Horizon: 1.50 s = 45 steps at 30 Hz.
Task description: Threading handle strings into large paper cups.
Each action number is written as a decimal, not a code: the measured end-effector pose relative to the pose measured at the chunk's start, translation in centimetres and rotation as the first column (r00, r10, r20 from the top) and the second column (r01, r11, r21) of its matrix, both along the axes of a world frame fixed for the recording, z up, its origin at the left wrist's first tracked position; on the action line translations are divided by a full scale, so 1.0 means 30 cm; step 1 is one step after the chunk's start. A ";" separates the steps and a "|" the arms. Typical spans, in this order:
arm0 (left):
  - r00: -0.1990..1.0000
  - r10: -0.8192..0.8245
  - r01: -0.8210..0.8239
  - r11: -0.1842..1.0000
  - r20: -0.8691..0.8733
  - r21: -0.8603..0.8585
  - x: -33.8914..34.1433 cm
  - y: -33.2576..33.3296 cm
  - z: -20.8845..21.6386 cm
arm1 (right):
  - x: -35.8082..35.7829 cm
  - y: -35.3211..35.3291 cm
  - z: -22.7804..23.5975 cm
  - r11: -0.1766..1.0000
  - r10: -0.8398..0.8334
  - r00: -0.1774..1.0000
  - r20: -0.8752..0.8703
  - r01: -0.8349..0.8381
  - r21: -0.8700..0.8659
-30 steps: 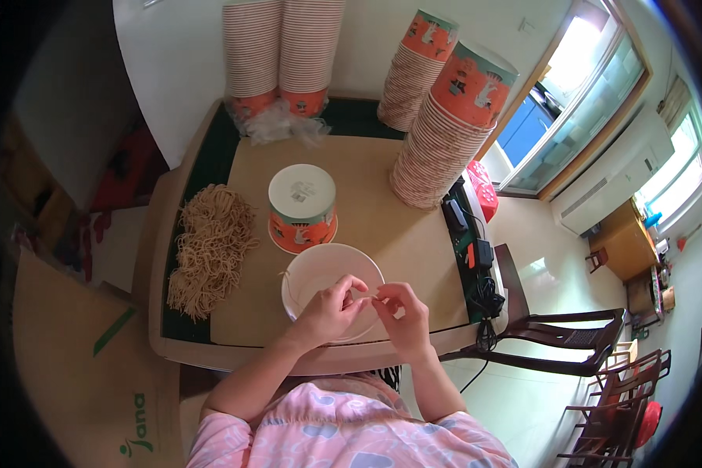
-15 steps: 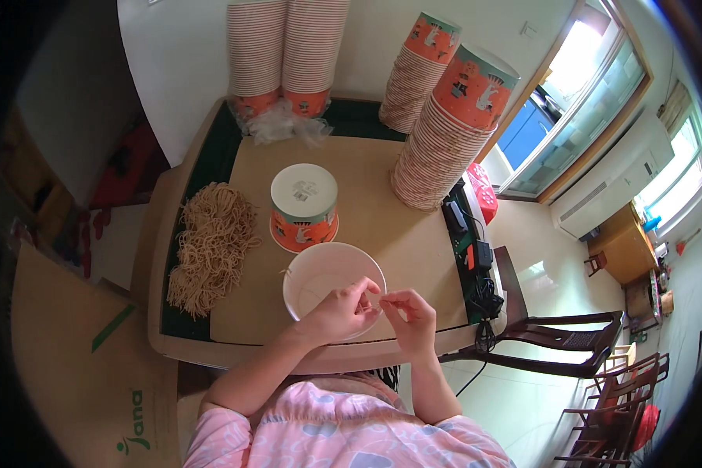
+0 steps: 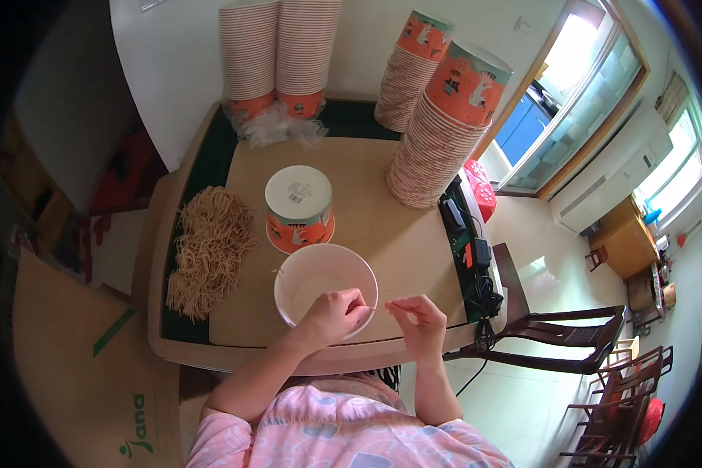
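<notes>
A white-lined paper bucket [image 3: 304, 282] stands open end up at the table's near edge. A short bit of pale cord [image 3: 278, 271] sticks out at its left rim. My left hand [image 3: 334, 316] lies over the bucket's near right rim, closed, with a small pale cord end at its fingertips. Just right of the bucket, my right hand [image 3: 420, 318] pinches thumb and forefinger together; what they hold is too small to make out. A narrow gap parts the two hands. Behind the bucket, two orange and green paper buckets [image 3: 299, 199] sit nested upside down.
A heap of beige cords [image 3: 210, 253] lies on the left of the table. Tall stacks of paper buckets [image 3: 444, 129] rise at back right, and more stacks [image 3: 279, 58] at back left by crumpled clear plastic [image 3: 277, 129]. Black adapters and cables [image 3: 482, 273] line the right edge.
My hands, close together over the bucket's right rim before, are now apart. The right hand has moved slightly right. The whole view has shifted slightly.
</notes>
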<state>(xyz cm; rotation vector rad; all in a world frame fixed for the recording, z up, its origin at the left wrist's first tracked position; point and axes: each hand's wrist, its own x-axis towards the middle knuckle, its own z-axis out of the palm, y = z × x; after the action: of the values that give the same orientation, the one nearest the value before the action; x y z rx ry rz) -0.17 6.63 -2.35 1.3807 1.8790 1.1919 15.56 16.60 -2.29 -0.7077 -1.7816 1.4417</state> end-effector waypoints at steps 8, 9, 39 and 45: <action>0.798 -0.012 0.121 0.983 0.603 -0.141 0.007 0.017 0.028 | -0.014 -0.012 0.018 0.958 0.072 0.985 0.157 -0.112 0.263; 0.798 -0.010 0.120 0.983 0.603 -0.142 -0.002 0.017 0.021 | -0.017 -0.014 0.009 0.941 0.044 0.984 0.174 -0.100 0.324; 0.542 0.137 0.378 0.841 0.829 -0.386 -0.051 0.088 -0.016 | -0.008 0.011 -0.003 0.793 -0.010 0.983 0.182 -0.103 0.601; 0.477 0.147 0.361 0.866 0.866 -0.345 -0.051 0.086 -0.002 | -0.004 0.009 0.031 0.793 -0.051 0.985 0.166 -0.061 0.606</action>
<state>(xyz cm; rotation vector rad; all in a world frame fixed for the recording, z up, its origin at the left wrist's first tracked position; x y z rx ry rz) -1.69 9.21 -2.42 0.3899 1.1399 0.9491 15.45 16.87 -1.37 -0.4860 -2.2202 0.7260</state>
